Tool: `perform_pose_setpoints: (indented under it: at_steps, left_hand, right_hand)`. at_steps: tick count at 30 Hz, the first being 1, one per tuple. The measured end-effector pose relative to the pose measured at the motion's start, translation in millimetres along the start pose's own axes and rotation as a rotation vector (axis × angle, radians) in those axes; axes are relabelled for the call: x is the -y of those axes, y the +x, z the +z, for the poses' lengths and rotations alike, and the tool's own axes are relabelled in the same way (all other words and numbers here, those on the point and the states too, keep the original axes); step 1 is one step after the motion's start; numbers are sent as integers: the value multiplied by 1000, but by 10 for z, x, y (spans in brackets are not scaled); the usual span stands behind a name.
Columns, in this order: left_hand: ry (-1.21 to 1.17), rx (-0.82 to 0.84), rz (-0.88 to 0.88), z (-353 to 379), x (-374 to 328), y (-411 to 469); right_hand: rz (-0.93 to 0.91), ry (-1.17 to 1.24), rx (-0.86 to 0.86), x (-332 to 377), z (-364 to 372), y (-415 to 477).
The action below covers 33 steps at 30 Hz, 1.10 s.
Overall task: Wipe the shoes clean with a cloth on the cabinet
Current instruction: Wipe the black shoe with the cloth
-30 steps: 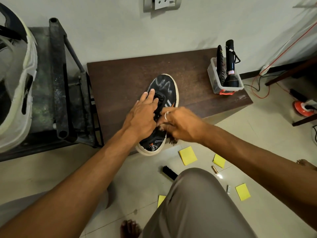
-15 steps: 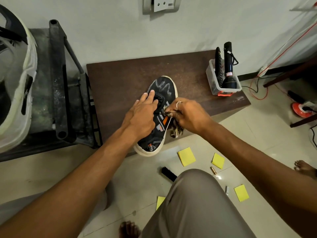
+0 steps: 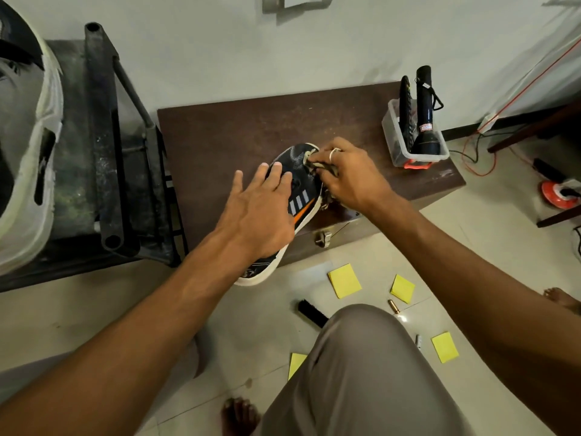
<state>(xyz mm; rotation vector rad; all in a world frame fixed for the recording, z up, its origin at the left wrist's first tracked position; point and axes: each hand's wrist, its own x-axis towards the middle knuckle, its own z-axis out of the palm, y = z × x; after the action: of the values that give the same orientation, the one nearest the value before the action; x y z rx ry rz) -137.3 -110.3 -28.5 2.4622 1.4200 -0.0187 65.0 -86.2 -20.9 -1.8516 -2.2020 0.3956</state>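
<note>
One shoe [image 3: 302, 201], heel over cabinet [image 3: 235, 136] front edge, cloth [image 3: 317, 165] at toe.

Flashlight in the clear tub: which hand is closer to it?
Right. The right hand, holding the cloth on the shoe, is left of the flashlight; the left hand rests on the shoe farther left.

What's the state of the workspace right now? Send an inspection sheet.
Surface: brown cabinet top.
Job's things: black shoe lies on it, heel overhanging the front edge; cloth at the toe.
Clutter: clear box holding a torch, at the right end; yellow notes and a brush on the floor.
Hands: left hand presses flat on the shoe; right hand pinches the cloth.
Cables: red wire along the right wall.
Surroundings: dark metal rack at left.
</note>
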Motion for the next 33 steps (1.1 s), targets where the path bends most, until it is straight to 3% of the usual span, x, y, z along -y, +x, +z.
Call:
perform_pose_setpoints:
  at_steps: [6, 15, 18, 22, 28, 33]
  left_hand:
    - [60, 104, 36, 80, 25, 26]
    - [32, 83, 33, 95, 23, 32]
    - [12, 112, 38, 70, 42, 36]
    - [2, 126, 39, 49, 44, 41]
    - [-10, 96, 31, 84, 44, 45]
    - [-13, 64, 44, 100, 54, 38]
  right_hand:
    - [-54, -196, 111, 90, 46, 71]
    - [-159, -68, 343, 140, -28, -126]
    - [-222, -253, 280, 140, -20, -111]
    - [-124, -311, 126, 199, -19, -23]
    - [-129, -183, 315, 264, -107, -102]
    - [-55, -286, 207, 270, -53, 0]
